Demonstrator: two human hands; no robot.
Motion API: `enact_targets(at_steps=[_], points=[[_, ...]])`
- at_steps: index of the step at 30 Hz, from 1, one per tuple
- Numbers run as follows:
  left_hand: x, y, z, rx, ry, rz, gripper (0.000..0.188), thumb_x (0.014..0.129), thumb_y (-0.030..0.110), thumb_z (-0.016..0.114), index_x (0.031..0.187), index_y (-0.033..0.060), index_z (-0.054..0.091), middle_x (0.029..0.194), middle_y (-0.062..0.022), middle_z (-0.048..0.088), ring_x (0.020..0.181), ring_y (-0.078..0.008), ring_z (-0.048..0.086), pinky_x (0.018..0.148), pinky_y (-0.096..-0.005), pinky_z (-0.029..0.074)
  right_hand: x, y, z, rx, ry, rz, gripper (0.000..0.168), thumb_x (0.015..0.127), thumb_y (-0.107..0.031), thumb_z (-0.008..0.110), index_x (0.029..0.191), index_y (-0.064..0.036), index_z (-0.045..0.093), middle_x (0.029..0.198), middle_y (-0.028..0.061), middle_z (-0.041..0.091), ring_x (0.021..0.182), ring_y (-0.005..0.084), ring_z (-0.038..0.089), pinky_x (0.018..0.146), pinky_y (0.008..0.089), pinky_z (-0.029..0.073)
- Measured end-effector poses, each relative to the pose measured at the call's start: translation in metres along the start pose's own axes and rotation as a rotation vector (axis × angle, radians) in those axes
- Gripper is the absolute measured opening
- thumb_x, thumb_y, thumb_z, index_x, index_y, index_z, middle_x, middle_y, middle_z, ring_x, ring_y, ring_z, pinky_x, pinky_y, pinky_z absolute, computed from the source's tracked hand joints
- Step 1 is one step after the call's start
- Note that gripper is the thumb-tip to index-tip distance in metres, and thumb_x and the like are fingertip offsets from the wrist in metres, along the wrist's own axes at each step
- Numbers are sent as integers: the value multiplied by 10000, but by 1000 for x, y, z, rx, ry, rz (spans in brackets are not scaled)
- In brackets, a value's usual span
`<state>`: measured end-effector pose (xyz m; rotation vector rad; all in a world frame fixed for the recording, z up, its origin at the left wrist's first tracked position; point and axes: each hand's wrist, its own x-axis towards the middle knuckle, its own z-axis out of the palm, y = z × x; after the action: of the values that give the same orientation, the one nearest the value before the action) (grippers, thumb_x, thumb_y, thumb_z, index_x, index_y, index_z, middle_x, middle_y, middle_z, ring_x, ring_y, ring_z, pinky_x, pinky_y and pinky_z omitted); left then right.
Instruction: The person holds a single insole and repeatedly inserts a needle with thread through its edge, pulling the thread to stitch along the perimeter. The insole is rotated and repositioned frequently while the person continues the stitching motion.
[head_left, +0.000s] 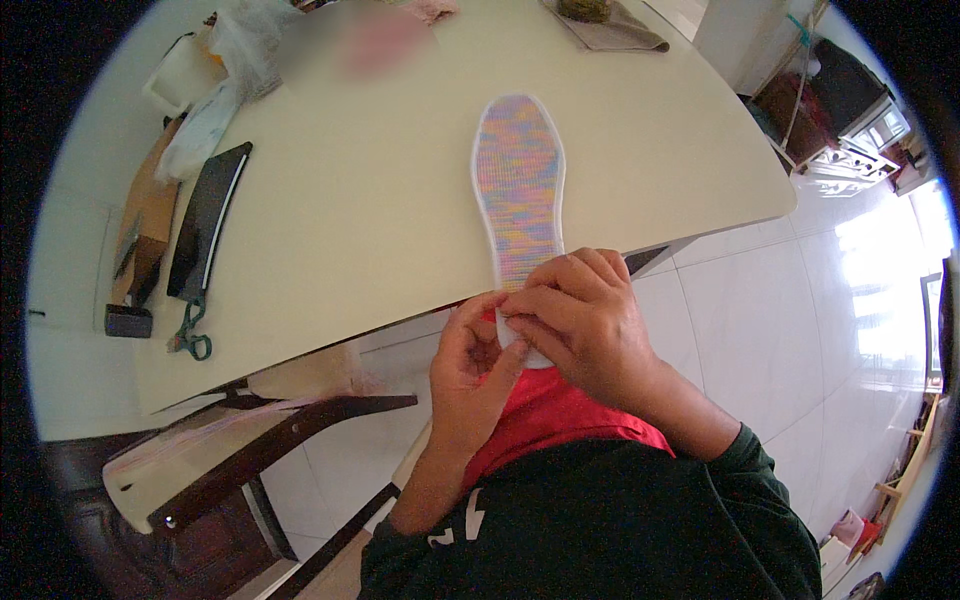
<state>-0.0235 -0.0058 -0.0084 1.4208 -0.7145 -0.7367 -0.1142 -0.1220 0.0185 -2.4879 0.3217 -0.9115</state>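
Note:
A shoe insole (519, 172) with a pink, yellow and blue woven-looking face and a white bound edge lies lengthwise over the near table edge. My left hand (474, 360) pinches its near end from the left, thumb and forefinger pressed together. From the right, my right hand (592, 322) grips the same end with curled fingers, its fingertips meeting those of the left. Part of the white underside or edging (538, 360) shows below the fingers. The hands cover most of the near end, so anything small between the fingertips is hidden. Red cloth (547, 412) lies under the hands.
On the cream table (360, 195), scissors with green handles (193, 337) and a black flat case (206, 217) lie at left, beside a cardboard box (150, 202). A folded cloth (615, 30) sits at the far edge. A chair (262, 450) stands at lower left.

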Motion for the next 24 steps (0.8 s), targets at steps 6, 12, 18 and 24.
enact_targets(at_steps=[6,12,18,24], points=[[6,-8,-3,52,-24,-20,401,732,-20,567,1109,32,442,752,-11,508,594,-35,459,546,-167,399,8,-1,-3,236,126,-54,112,728,-151,573,795,-68,538,812,75,544,722,196,523,634,323,409],[3,-1,-11,28,-34,-16,394,721,-21,565,1097,39,460,716,-8,524,584,-27,452,531,-160,384,-2,5,-124,1124,459,399,258,902,-172,339,1094,-4,374,571,17,379,332,77,334,278,203,344],[6,-9,-9,24,-26,34,384,709,-14,567,1079,40,478,661,13,480,546,-25,425,515,-151,371,-81,70,-297,1078,576,351,321,879,-174,330,1122,36,342,711,75,389,487,125,312,488,271,333],[7,-6,-10,76,17,51,387,704,-12,568,1077,38,482,670,13,484,543,-29,426,510,-162,379,-148,109,-382,812,1085,466,172,846,-136,366,778,8,431,616,48,303,550,145,335,842,452,404]])
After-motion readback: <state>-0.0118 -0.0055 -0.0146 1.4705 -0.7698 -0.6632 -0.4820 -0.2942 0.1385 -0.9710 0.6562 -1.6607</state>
